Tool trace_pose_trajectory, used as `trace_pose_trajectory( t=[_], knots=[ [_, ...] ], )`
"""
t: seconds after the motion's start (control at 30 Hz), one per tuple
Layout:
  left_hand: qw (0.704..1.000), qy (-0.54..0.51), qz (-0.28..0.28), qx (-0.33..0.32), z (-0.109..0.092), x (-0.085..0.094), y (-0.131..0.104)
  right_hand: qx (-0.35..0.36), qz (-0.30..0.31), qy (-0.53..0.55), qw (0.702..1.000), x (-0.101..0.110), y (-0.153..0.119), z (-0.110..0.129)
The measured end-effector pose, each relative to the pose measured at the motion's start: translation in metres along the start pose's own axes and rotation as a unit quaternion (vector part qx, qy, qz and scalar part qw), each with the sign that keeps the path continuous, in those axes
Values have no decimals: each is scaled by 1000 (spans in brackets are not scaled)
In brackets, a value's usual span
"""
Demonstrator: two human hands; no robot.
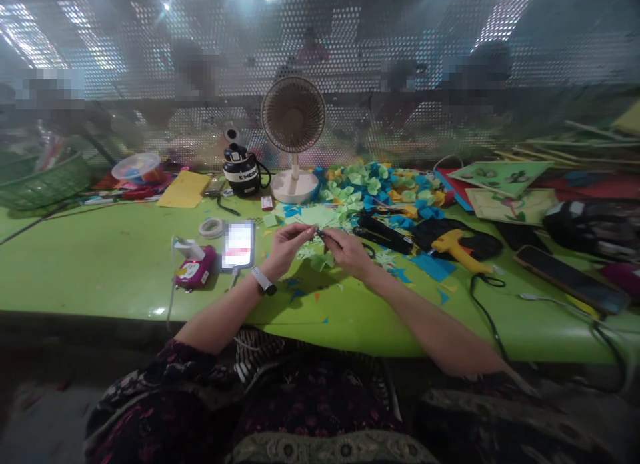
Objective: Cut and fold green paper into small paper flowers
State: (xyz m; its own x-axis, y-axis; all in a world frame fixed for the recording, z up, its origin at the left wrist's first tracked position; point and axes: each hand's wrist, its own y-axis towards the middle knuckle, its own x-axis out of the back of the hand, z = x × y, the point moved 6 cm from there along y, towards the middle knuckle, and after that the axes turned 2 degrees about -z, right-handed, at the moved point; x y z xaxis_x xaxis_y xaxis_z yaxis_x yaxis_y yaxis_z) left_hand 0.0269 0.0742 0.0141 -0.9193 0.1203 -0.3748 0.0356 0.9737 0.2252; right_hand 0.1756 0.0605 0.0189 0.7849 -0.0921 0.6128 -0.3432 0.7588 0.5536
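Both hands meet over the middle of the green table. My left hand (294,247), with a watch (263,280) on its wrist, is closed in a pinch. Closed as well, my right hand (349,252) touches its fingertips to the left ones. Something small and dark shows between the fingertips, too small to name. Just below them is a light green paper piece (323,261); whether it is held or lies on the table I cannot tell. Paper scraps (295,294) are scattered under the hands. To the right of my right hand lies a black stapler (385,234).
Folded paper flowers (367,184) are heaped behind the hands, beside a white fan (294,115). A lit phone (238,245), tape roll (211,228) and purple power adapter (196,269) lie left. Right are a yellow glue gun (456,249), its cord, and another phone (570,277).
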Motion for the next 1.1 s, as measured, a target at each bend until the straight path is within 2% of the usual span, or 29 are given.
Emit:
trace_pose_trajectory(
  t=[0.2, 0.4, 0.67, 0.9, 1.1],
  knots=[
    [998, -27, 12, 49, 7, 0, 1, 3, 24, 28, 999, 0, 0, 6],
    [1000, -10, 13, 10, 2, 1, 1, 12, 5, 25, 1000, -1, -2, 6],
    [1000, 7, 5, 7, 1, 0, 0, 12, -10, 0, 1000, 0, -2, 4],
    [1000, 20, -5, -14, -1, 1, 0, 4, 13, -6, 1000, -1, -1, 8],
    [999, 6, -39, -20, 3, 11, 5, -22, 45, -19, 999, -4, -2, 3]
  ],
)
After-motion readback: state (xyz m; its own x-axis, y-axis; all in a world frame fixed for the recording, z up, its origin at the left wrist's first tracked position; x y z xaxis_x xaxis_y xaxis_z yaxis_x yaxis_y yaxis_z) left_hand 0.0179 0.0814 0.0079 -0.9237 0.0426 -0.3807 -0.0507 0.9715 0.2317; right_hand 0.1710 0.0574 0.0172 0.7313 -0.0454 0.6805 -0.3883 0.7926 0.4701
